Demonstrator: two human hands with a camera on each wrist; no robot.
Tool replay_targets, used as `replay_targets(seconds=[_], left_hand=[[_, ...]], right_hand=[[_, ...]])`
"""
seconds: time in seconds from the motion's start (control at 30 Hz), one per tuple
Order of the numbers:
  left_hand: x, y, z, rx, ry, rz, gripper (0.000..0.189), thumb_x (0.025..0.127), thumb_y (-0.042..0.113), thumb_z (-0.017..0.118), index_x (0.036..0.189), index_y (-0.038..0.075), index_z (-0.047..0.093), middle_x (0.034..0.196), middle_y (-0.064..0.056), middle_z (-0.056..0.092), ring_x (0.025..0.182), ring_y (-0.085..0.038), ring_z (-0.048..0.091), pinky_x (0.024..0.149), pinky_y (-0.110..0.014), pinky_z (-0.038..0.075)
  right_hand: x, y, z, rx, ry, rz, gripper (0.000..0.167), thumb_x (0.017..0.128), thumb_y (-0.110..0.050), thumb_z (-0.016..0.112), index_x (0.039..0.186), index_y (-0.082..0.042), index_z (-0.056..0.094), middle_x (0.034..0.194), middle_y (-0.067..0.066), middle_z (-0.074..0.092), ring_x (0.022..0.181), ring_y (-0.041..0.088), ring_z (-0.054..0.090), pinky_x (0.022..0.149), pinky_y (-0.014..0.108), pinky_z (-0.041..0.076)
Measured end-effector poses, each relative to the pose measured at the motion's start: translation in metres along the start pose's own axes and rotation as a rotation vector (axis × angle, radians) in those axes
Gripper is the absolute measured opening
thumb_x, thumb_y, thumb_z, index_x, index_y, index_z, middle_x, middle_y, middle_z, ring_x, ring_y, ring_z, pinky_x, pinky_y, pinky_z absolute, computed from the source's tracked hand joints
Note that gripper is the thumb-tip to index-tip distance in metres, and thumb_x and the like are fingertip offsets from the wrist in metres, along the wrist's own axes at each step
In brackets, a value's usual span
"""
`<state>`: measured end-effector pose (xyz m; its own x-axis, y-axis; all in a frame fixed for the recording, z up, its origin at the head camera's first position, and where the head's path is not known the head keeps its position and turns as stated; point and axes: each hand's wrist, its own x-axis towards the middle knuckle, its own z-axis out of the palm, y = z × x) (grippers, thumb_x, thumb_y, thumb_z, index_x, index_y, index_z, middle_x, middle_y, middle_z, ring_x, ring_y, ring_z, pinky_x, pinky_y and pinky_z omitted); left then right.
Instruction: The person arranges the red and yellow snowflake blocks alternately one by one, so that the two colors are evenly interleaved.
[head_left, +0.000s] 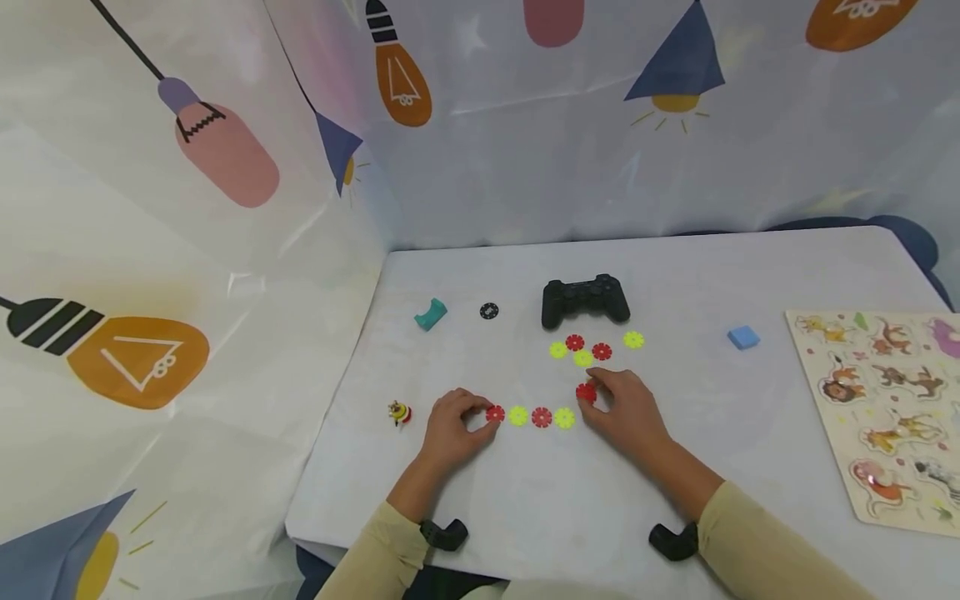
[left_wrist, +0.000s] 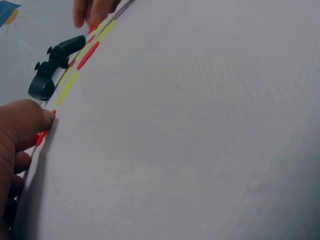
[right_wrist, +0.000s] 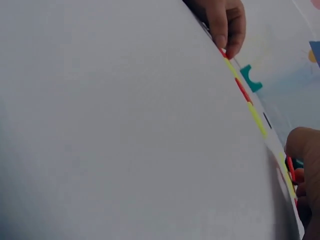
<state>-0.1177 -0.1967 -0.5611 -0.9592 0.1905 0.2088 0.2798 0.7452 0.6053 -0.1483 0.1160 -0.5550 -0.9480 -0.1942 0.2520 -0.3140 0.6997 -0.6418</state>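
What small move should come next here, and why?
Probably the right hand should bring its red disc beside the yellow disc at the right end of the row: the row alternates red and yellow, and this pinched red disc sits close by, slightly beyond that end.

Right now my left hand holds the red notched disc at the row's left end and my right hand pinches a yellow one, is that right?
The colour is wrong: the right hand pinches a red notched disc, not a yellow one, as the head view shows. The left hand holds the row's left-end red disc.
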Motion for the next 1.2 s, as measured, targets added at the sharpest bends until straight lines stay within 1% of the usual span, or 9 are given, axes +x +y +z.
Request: replay_targets(seconds=[0.1,0.23,0.47,0.6,0.67,0.77,0.9,1.07,1.2], left_hand=[[0.000,-0.002,0.002,-0.005,0.007,0.008,0.022,0.084,0.037,0.077,0.104,0.030,0.071,0.087,0.020,0.054,0.080,-0.003,0.049,0.076,-0.031,0.043],[0.001,-0.003,0.003,-0.001,0.026,0.017,0.021,0.083,0.036,0.078,0.102,0.032,0.071,0.087,0.021,0.054,0.080,-0.003,0.049,0.074,-0.031,0.044],[0.001,-0.002,0.002,-0.009,0.022,0.014,0.023,0.083,0.035,0.079,0.104,0.030,0.071,0.088,0.019,0.055,0.081,-0.004,0.049,0.077,-0.034,0.043],[0.001,-0.001,0.001,-0.011,0.016,0.009,0.023,0.083,0.034,0.079,0.104,0.030,0.071,0.088,0.020,0.055,0.081,-0.004,0.049,0.078,-0.034,0.043],[0.001,0.000,0.001,-0.008,0.016,0.009,0.022,0.083,0.034,0.079,0.104,0.029,0.071,0.088,0.020,0.055,0.081,-0.004,0.049,0.078,-0.034,0.043],[0.000,0.000,0.001,-0.003,0.013,0.008,0.022,0.084,0.035,0.078,0.104,0.030,0.071,0.088,0.020,0.055,0.081,-0.004,0.049,0.079,-0.035,0.043],[0.000,-0.001,0.000,-0.004,0.014,0.005,0.023,0.083,0.035,0.078,0.104,0.030,0.071,0.088,0.019,0.055,0.081,-0.004,0.049,0.079,-0.035,0.043],[0.000,-0.002,0.001,-0.005,0.016,0.005,0.023,0.083,0.036,0.078,0.104,0.031,0.071,0.088,0.020,0.055,0.081,-0.004,0.049,0.078,-0.034,0.043],[0.000,-0.001,0.003,-0.004,0.004,0.003,0.023,0.084,0.037,0.078,0.105,0.031,0.070,0.090,0.019,0.056,0.083,-0.004,0.049,0.078,-0.034,0.044]], right_hand=[[-0.016,0.002,-0.008,-0.003,-0.023,-0.054,0.053,0.076,-0.023,0.084,0.123,-0.009,0.066,0.100,0.000,0.065,0.090,0.018,0.056,0.074,0.039,0.052],[-0.029,0.004,-0.013,-0.005,-0.056,-0.086,0.056,0.074,-0.023,0.087,0.123,-0.010,0.066,0.102,-0.002,0.065,0.092,0.015,0.057,0.074,0.037,0.053],[-0.031,0.007,-0.005,0.002,-0.091,-0.154,0.055,0.075,-0.024,0.086,0.125,-0.012,0.066,0.107,-0.003,0.065,0.095,0.013,0.057,0.077,0.035,0.054],[-0.031,0.007,-0.006,0.005,-0.099,-0.149,0.055,0.076,-0.025,0.085,0.125,-0.012,0.066,0.109,-0.002,0.065,0.098,0.014,0.058,0.079,0.037,0.054],[-0.030,0.006,-0.009,0.022,-0.105,-0.119,0.055,0.076,-0.026,0.085,0.126,-0.013,0.065,0.110,-0.002,0.065,0.098,0.015,0.058,0.079,0.038,0.054],[-0.023,0.004,-0.013,0.042,-0.088,-0.048,0.054,0.078,-0.026,0.084,0.126,-0.012,0.065,0.109,0.000,0.065,0.098,0.018,0.059,0.080,0.041,0.053],[-0.003,0.008,-0.014,0.038,-0.043,0.036,0.052,0.082,-0.024,0.079,0.129,-0.009,0.062,0.112,0.005,0.065,0.104,0.024,0.057,0.085,0.046,0.051],[0.027,0.014,-0.008,-0.018,-0.053,0.031,0.054,0.084,-0.024,0.077,0.132,-0.005,0.059,0.116,0.010,0.065,0.108,0.030,0.055,0.089,0.048,0.048],[0.048,0.017,-0.005,-0.054,-0.072,0.025,0.058,0.081,-0.026,0.079,0.131,-0.006,0.059,0.110,0.010,0.065,0.102,0.030,0.053,0.085,0.048,0.049]])
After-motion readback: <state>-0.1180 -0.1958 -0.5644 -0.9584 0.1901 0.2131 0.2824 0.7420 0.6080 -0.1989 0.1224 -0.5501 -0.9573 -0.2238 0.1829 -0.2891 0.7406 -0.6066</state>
